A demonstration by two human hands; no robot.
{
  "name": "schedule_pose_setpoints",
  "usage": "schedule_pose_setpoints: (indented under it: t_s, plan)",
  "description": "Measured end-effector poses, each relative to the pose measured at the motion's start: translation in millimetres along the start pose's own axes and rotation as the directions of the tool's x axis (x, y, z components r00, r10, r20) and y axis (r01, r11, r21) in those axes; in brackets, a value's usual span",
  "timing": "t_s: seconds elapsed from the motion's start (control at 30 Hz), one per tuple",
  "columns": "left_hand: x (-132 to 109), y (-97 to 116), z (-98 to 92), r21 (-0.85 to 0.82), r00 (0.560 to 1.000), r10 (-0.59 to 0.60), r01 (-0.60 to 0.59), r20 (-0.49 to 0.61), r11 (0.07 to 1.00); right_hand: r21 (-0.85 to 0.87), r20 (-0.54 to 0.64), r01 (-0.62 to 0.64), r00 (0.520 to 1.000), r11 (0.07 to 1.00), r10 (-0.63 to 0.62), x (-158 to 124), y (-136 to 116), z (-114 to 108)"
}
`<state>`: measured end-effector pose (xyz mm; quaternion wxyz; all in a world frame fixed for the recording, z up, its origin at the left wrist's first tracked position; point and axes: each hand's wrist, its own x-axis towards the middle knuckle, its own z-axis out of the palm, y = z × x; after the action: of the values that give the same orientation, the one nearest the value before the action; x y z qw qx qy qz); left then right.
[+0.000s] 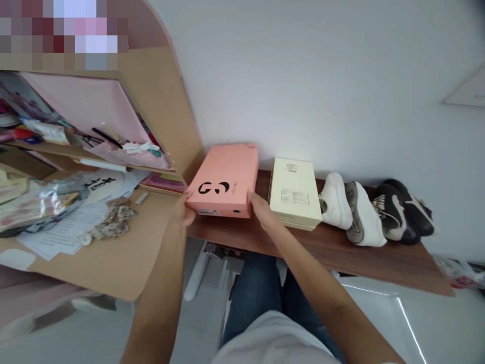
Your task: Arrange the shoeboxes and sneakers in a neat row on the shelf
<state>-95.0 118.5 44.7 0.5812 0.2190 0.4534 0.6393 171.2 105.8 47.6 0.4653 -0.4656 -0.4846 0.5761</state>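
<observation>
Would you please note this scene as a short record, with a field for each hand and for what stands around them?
left hand: on the pink box, near left corner
right hand: on its near right corner
pink box: closed, black marking on top
rightward from it: cream box, two white shoes, two black shoes
under the shoes: brown wooden surface
left side: desk with papers

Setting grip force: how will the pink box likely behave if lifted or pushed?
The pink box likely stays stiff: faces look flat, edges straight, between left hand and right hand. Its broad, low shape suggests sliding rather than tipping. Smooth-looking sides may be slightly slippery.
</observation>
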Motion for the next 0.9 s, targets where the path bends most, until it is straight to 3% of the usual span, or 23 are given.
schedule_pose_setpoints:
  t_s: [0.17,0.43,0.9]
  plan:
    - [13,4,-3.0,0.059,0.994,0.110,-0.111,0.019,0.992,0.026,0.028,-0.091,0.996,0.996,0.090,9,2,11]
    - [29,-2,-10.8,0.082,0.995,0.102,-0.100,-0.015,0.992,0.095,0.000,-0.127,0.992,0.987,0.127,18,18,21]
    - [36,-10,-13.0,0.144,0.996,0.089,-0.088,0.006,0.986,0.123,-0.014,-0.167,0.985,0.978,0.170,29,40,22]
